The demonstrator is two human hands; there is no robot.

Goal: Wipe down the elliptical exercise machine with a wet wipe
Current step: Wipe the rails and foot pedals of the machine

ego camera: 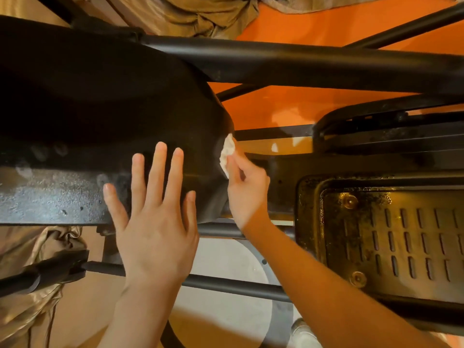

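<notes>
The black elliptical machine fills the view, and its rounded housing [105, 101] takes up the left half. My left hand [155, 212] lies flat on the housing's near side with straight, spread fingers. My right hand [247, 187] pinches a crumpled white wet wipe [228, 153] and presses it against the housing's rounded right edge. A black foot pedal [391, 237] with slotted grooves sits to the right of my right hand.
Black frame tubes [313, 64] cross above the housing, and another bar [226, 285] runs under my forearms. Orange floor [288, 106] shows between the tubes. Tan fabric [32, 285] is bunched at lower left and along the top. A grey curved part [278, 297] lies below.
</notes>
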